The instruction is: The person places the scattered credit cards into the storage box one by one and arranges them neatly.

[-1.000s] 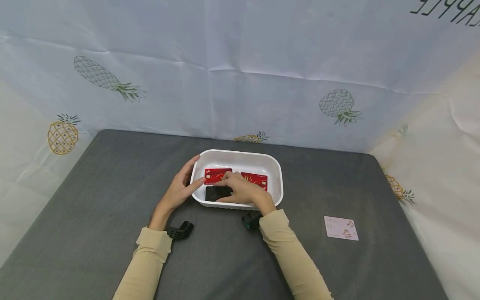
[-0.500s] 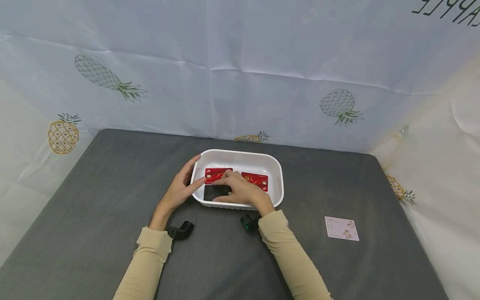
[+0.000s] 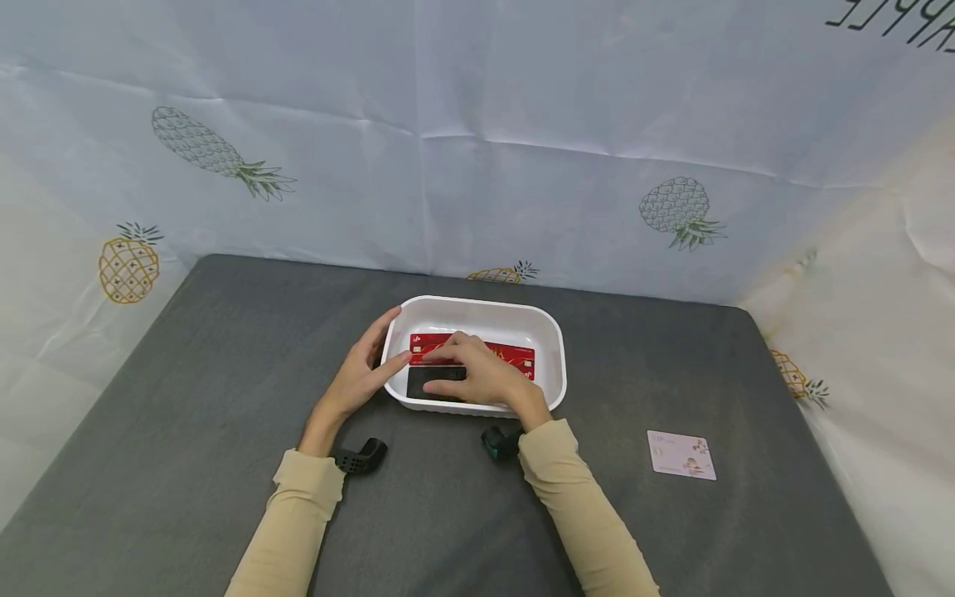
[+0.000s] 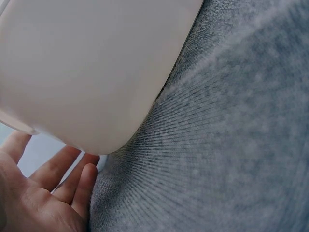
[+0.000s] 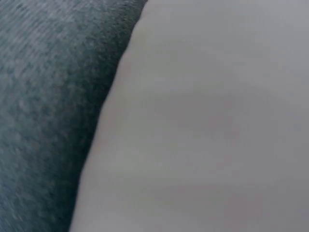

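Note:
A white plastic tray (image 3: 548, 348) stands on the table, with two red cards (image 3: 515, 356) and a black card (image 3: 421, 383) lying flat in it. My left hand (image 3: 353, 377) holds the tray's left end, thumb over the rim and fingers along the outside. In the left wrist view, fingers of the left hand (image 4: 53, 193) lie against the tray's outer wall (image 4: 91, 72). Over the black card hovers my right hand (image 3: 485, 377), thumb and forefinger apart, partly hiding the red cards. Only tray wall (image 5: 203, 116) and cloth fill the right wrist view.
A pink card (image 3: 682, 455) lies on the grey cloth-covered table (image 3: 246, 398) to the right of the tray. Behind the table hangs a pale curtain (image 3: 358, 191) printed with pineapples. Black straps (image 3: 361, 457) circle the wrists.
The right hand's fingers have lifted and spread away from the black card, which now shows more of its surface. That card slid slightly left earlier. The left hand keeps its place on the tray.

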Tool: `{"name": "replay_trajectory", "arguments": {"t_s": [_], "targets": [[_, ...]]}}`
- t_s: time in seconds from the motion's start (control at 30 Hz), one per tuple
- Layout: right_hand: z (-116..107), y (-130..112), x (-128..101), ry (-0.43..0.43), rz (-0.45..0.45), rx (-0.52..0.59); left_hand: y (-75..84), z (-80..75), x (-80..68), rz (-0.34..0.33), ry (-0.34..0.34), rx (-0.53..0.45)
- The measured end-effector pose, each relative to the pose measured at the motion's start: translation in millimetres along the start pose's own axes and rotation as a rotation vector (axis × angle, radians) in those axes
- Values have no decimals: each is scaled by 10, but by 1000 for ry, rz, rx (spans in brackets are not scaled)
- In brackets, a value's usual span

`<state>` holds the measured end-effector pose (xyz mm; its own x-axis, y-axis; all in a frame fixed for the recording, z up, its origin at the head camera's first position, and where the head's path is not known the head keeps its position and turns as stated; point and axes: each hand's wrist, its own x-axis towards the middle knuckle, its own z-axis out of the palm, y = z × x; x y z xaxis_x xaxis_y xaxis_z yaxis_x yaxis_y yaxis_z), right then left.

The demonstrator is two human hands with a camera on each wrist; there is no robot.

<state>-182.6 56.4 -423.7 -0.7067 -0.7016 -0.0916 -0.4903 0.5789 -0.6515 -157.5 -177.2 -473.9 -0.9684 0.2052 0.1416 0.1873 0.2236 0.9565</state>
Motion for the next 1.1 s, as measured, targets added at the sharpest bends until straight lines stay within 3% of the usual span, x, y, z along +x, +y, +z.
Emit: {"name": "replay_trajectory", "arguments": {"t_s": [0.33,1.1], "targets": [[-83,33,-57,38,8,24,3,-1,9,12,4,-12],[-288,228,-433,154,29,47,22,18,-3,-18,15,9]]}}
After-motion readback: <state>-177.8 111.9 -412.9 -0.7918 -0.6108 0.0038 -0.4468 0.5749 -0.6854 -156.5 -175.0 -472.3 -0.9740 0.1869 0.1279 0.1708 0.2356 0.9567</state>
